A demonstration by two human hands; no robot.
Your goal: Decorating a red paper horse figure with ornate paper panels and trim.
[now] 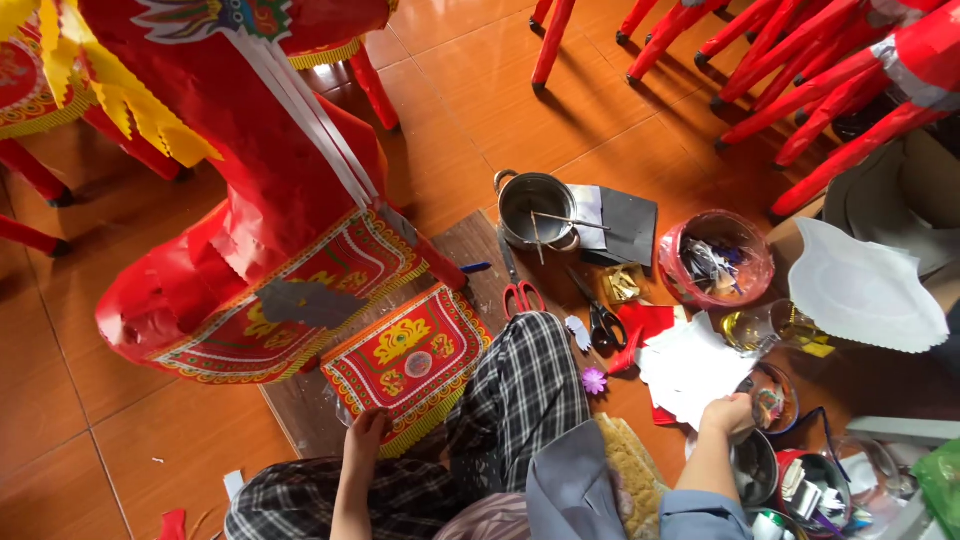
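Pressing down near the lower middle of the frame, the left hand (366, 425) rests its fingers on the near edge of a red and gold patterned paper panel (405, 362), apparently pinning it flat on the wooden board (300, 410) beneath; its grip looks loosely curled over the edge, though whether it pinches the paper I cannot tell. Toward the lower right, the right hand (728, 414) reaches among small bowls (770, 400), fingers bent down onto a rim or something inside; what it holds, if anything, is hidden. Between the arms lies a knee in checked trousers (515, 400), with the person seated on the tiled floor (120, 400). Just above the panel stands a large red paper figure (250, 200) trimmed with matching pattern. Right of it, within easy reach, sit a metal pot (535, 205) with sticks across it, red-handled scissors (520, 290), black scissors (600, 318), white paper sheets (690, 365) and a clear tub of scraps (715, 260).
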